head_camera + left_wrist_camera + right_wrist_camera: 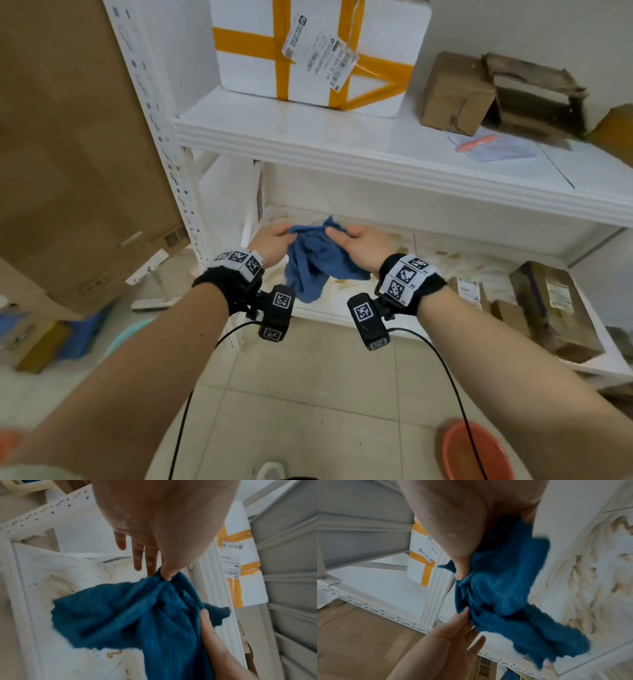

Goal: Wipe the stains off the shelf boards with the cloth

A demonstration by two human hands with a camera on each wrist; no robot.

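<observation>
A crumpled blue cloth [315, 265] hangs between my two hands, in the air in front of the lower shelf board [431, 270]. My left hand [286, 233] pinches its upper left corner. In the left wrist view the thumb and forefinger nip the cloth [128, 615] while the other fingers [137, 555] stay straight. My right hand [334, 234] grips the upper right part, and its thumb [462, 568] presses into the cloth [501, 588]. Brownish smeared stains [590, 574] cover the lower board. The upper shelf board [342, 147] looks mostly white.
A white foam box with orange tape [315, 51] and torn cardboard boxes [496, 89] sit on the upper board. Brown parcels [548, 305] fill the lower board's right end. A large cardboard sheet [68, 154] leans at the left. An orange basin [476, 452] stands on the tiled floor.
</observation>
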